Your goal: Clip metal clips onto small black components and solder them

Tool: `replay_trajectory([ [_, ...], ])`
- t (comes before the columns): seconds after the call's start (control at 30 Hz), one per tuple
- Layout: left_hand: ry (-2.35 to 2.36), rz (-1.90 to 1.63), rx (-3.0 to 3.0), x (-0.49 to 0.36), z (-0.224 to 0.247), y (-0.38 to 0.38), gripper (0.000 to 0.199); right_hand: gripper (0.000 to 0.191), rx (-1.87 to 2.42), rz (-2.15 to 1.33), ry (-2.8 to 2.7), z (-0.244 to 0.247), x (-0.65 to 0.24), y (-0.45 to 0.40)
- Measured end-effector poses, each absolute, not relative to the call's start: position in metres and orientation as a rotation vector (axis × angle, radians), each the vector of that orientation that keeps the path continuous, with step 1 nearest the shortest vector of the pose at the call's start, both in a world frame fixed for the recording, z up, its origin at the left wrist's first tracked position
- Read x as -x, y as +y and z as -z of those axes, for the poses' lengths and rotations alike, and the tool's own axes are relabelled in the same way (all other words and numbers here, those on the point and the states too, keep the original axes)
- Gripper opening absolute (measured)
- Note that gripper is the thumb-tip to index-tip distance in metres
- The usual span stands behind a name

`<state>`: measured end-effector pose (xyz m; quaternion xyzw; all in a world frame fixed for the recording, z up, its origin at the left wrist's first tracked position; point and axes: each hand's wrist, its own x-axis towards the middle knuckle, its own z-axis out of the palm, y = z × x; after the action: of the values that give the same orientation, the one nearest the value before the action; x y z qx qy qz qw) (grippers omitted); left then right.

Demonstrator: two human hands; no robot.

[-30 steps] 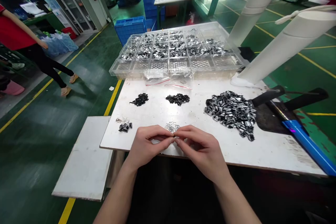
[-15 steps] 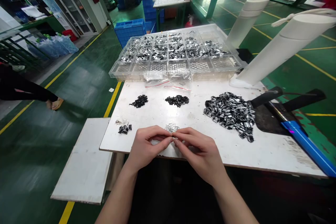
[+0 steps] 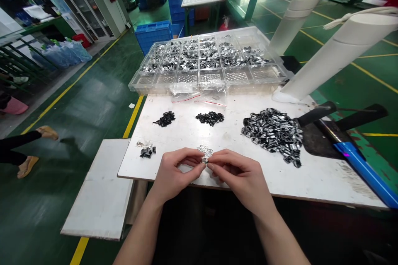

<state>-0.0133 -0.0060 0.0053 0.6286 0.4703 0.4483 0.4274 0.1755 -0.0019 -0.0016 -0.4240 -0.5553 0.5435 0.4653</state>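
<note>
Left hand (image 3: 174,170) and right hand (image 3: 241,176) pinch a part (image 3: 204,160), lower centre | silvery bits (image 3: 205,149) just beyond | dark heap (image 3: 273,134), right | tray (image 3: 213,77), upper centre

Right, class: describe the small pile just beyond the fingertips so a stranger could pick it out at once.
Find the white tabletop in front of the clear compartmented tray. At the tabletop's near side, just beyond the left hand and right hand, lies the silvery pile. Its thin, open-looking pieces set it apart from the darker heaps around it.
</note>
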Motion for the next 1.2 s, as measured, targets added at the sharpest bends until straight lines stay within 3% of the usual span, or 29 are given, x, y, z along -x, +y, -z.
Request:
replay_trajectory([
  [0.73, 1.101, -1.193, -1.868, 0.014, -0.006, -0.006, 0.019, 0.033, 1.140, -1.647, -1.182, 0.000, -0.177, 0.007],
  [1.2, 1.139, -1.226, -1.919, 0.013, -0.001, -0.009, 0.024, 0.029, 1.117, -1.704, -1.194, -0.003, -0.179, 0.009],
])
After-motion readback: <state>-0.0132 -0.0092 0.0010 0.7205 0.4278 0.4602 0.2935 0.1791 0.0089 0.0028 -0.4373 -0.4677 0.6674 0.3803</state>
